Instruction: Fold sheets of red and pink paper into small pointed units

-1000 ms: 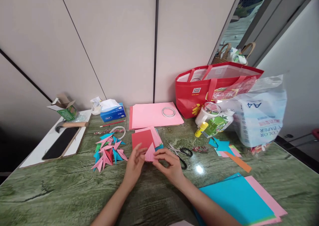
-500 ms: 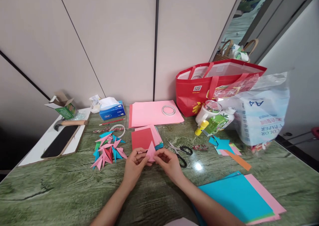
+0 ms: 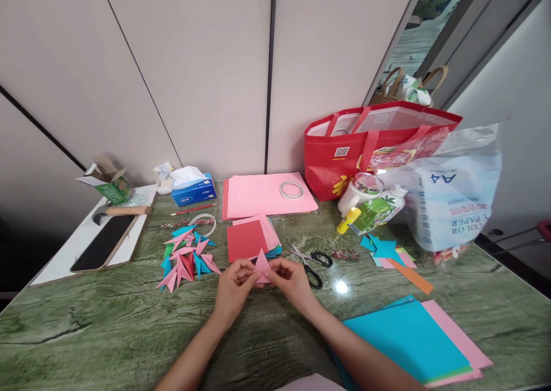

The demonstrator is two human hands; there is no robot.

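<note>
A pink folded paper (image 3: 262, 261), with a pointed tip facing away from me, is pinched between both hands just above the table. My left hand (image 3: 236, 285) grips its left side, thumb on top. On its right side the fingers of my right hand (image 3: 294, 282) are closed. Directly behind lies a stack of square papers (image 3: 247, 240), red on top, with pink and blue beneath. To the left is a pile of folded paper pieces (image 3: 186, 259) in pink, blue, red and green. Black-handled scissors (image 3: 313, 260) lie opened to the right of my right hand.
Pink sheets (image 3: 262, 196) with white rings (image 3: 291, 190) lie at the back. A tissue box (image 3: 193, 190), phone (image 3: 103, 243) and hammer (image 3: 124, 211) are left. Rightward stand a red bag (image 3: 322, 167), glue stick (image 3: 348, 221) and plastic bag (image 3: 451, 201); blue sheets (image 3: 408, 339) lie front right.
Both hands stay on the pink folded paper, which has shifted slightly toward me. The right thumb has moved inward over its lower part.
</note>
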